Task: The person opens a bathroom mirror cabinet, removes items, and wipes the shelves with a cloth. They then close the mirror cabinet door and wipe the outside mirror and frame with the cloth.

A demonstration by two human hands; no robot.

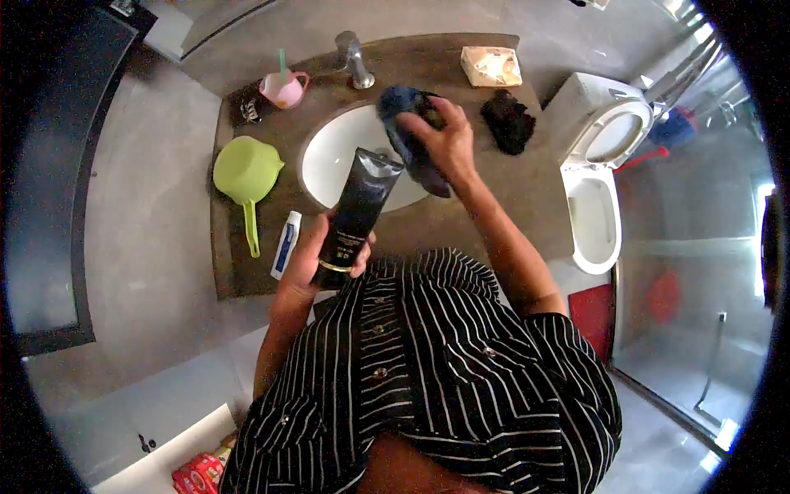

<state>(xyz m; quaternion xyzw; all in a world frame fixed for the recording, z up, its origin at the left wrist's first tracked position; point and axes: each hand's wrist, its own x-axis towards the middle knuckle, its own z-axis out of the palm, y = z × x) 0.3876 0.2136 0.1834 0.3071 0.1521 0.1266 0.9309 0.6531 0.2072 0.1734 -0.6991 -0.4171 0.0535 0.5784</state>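
Left hand (305, 257) grips black tube (362, 198), apparently for steadiness; right hand (452, 150) clutches dark cloth (398, 105), basin (319, 166) beneath, perhaps against drips.

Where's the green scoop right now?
The green scoop is at the left of the head view, on the counter, left of the sink.

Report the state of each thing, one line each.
Black tube: held in left hand
Dark blue cloth: held in right hand
Faucet: no water visible
Toilet: lid raised
Pink cup: upright, green stick inside
White tube: lying flat
Packet: open
Black cloth: crumpled
Green dipper: on counter
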